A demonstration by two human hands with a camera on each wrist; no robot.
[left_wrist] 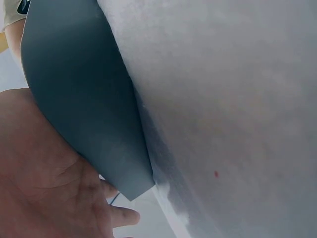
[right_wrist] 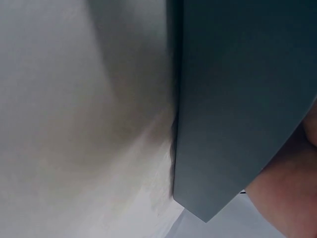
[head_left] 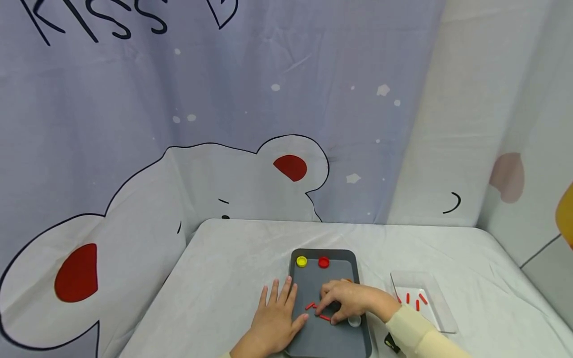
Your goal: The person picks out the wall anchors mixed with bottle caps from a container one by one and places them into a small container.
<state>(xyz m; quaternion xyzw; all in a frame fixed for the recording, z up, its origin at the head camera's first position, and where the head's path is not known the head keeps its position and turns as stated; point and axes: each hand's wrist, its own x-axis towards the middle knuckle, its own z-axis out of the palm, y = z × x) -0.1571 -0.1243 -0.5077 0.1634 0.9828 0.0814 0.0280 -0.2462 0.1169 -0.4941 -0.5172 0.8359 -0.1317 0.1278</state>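
My left hand [head_left: 274, 323] lies with its fingers straight and spread over the left rim of a grey tray [head_left: 313, 343]. In the left wrist view its palm [left_wrist: 44, 173] shows beside the tray's side wall [left_wrist: 89, 99]. Over the tray's middle, my right hand [head_left: 346, 300] has thumb and index finger at the two ends of a small red stick [head_left: 325, 318], pinching it. Other short red sticks [head_left: 310, 306] lie just left of the index finger. The right wrist view shows mostly the tray's wall [right_wrist: 233, 109], with part of the hand [right_wrist: 287, 188] at right.
A yellow round cap [head_left: 302, 261] and a red one [head_left: 324, 262] sit at the tray's far end. A whitish round cap [head_left: 354, 321] is beside my right thumb. Right of the tray stands a clear box [head_left: 440, 303] with several red sticks. A black object [head_left: 391, 343] lies near my right sleeve.
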